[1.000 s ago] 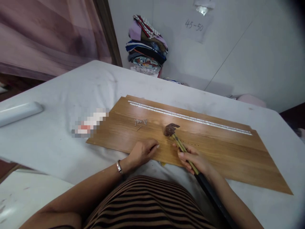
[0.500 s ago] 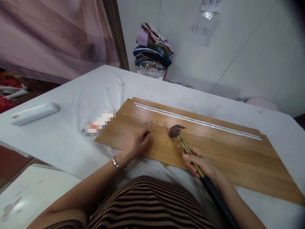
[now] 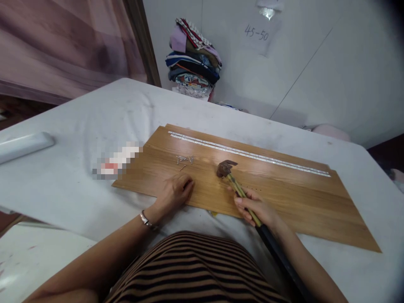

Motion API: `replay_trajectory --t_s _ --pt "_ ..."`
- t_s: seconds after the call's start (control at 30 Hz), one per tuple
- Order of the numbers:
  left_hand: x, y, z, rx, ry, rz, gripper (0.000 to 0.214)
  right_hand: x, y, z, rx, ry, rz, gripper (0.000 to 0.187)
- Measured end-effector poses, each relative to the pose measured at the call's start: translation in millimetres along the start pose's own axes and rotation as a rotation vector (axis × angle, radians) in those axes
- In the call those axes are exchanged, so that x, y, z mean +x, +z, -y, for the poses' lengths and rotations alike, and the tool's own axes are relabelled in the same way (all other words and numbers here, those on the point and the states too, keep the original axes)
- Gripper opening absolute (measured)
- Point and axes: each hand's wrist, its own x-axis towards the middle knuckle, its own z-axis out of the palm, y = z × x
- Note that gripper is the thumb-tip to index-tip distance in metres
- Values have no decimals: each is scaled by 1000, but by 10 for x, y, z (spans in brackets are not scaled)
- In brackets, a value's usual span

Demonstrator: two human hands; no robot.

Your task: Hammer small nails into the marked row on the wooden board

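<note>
My right hand [image 3: 254, 206] is wrapped round the claw hammer [image 3: 243, 193], gripping its yellow-green and black handle partway along. The rusty brown hammer head hovers at or just above the wooden board [image 3: 303, 202]; contact is unclear. My left hand [image 3: 176, 189] rests at the board's near edge with fingers curled closed; whatever they may hold is hidden. Just beyond it lies a single nail [image 3: 182, 168], and farther back a small pile of nails [image 3: 183, 159]. A row of small dark dots [image 3: 251, 189] marks the board beside my right hand.
Two white measuring strips [image 3: 249, 153] run along the board's far side. The board lies on a white-covered table [image 3: 104, 113]. A pale elongated object [image 3: 25, 147] and a blurred-out item [image 3: 118, 162] are at the left. Folded clothes [image 3: 194, 63] are stacked by the wall.
The view has shifted slightly. My left hand has drawn back a little from the nails, showing the single nail more fully. My right hand still holds the hammer in nearly the same place.
</note>
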Motion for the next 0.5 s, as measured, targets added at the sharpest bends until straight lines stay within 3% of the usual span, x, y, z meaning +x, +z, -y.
replay_trajectory --t_s 0.3,0.5 --pt "-12 5 -20 -3 -3 -3 22 -2 -5 -29 1 -20 11 48" --pt "-13 -14 -44 -16 9 -1 22 -15 6 -37 -31 3 0 56"
